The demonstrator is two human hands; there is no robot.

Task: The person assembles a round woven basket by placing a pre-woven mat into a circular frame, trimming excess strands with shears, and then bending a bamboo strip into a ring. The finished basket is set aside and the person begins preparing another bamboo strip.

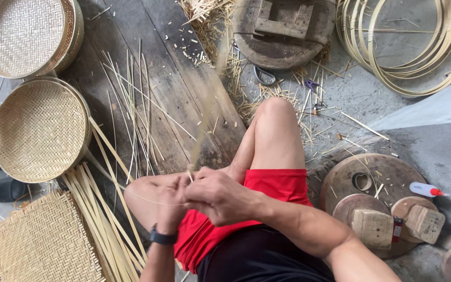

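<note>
Right hand (216, 196): fingers curled together, pinching the lower end of the bamboo strip (208, 104) above the knees.
Left hand (170, 206): fingers closed on the same strip, touching the right hand.
Bamboo strip: rises from the hands, blurred, over the wooden planks (168, 83).
Round woven tray (38, 129): at the planks' left edge.
Loose strips (100, 219): beside the flat woven mat (43, 243).
Hoops (413, 47): far right corner.

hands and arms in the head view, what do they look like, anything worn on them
Both arms are bare, with no sleeves showing and no gloves on either hand. The left hand has a dark band, like a watch or fitness strap, around its wrist. The right hand and its forearm wear nothing visible.
</note>
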